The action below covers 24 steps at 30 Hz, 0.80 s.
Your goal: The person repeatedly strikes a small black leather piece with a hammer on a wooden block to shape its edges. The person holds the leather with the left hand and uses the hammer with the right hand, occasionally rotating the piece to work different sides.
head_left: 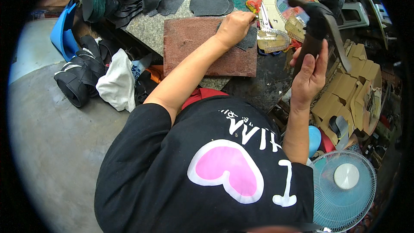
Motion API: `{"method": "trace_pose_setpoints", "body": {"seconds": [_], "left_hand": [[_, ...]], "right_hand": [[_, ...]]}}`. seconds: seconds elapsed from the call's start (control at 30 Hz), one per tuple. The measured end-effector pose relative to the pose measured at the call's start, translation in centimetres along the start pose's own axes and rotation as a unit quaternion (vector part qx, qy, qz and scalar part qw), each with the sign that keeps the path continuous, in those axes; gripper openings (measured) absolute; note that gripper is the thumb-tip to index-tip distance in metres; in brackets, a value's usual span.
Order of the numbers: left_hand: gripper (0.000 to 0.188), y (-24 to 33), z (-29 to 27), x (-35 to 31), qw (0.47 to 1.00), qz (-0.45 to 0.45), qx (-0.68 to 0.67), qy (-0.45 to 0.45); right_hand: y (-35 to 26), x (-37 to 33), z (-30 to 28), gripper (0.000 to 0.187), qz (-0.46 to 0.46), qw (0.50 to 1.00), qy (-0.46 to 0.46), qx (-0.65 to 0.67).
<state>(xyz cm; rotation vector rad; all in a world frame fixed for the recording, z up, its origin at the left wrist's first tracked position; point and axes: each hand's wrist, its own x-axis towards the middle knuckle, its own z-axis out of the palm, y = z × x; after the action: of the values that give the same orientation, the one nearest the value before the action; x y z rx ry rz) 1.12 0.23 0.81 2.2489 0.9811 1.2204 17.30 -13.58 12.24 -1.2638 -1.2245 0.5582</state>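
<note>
In the head view, the right hand [308,75] has its grip wrapped around the handle of the hammer [308,45], raised beside the counter [243,90] with the metal head uppermost, probably to keep the handle controlled and the head free. The left hand [235,29] is over the dark cut piece [247,42] at the right end of the reddish board [194,45], perhaps to steady it on that firm backing; its fingers bend inward, but I cannot tell how far its grip is closed or whether it pinches anything.
</note>
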Motion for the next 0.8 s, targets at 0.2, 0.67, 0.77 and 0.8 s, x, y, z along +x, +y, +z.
{"method": "trace_pose_setpoints", "body": {"seconds": [0.2, 0.67, 0.77, 0.8], "left_hand": [[0.008, 0.2, -0.1, 0.3, 1.000, -0.008, 0.029, -0.002], [0.013, -0.5, -0.1, -1.1, 0.987, -0.134, -0.081, 0.029], [0.013, -0.7, -0.3, -1.1, 0.979, -0.164, -0.112, 0.046], [0.012, -0.6, -0.4, -1.2, 0.977, -0.170, -0.121, 0.050]], "right_hand": [[0.2, 1.0, 1.5, 0.035, 0.107, 0.939, -0.090, -0.314], [4.4, -3.3, 0.4, 0.038, 0.000, 0.935, -0.090, -0.343], [4.8, -5.5, 0.8, 0.038, 0.004, 0.912, -0.181, -0.367], [4.8, -5.7, 0.8, 0.036, -0.008, 0.910, -0.199, -0.364]]}}
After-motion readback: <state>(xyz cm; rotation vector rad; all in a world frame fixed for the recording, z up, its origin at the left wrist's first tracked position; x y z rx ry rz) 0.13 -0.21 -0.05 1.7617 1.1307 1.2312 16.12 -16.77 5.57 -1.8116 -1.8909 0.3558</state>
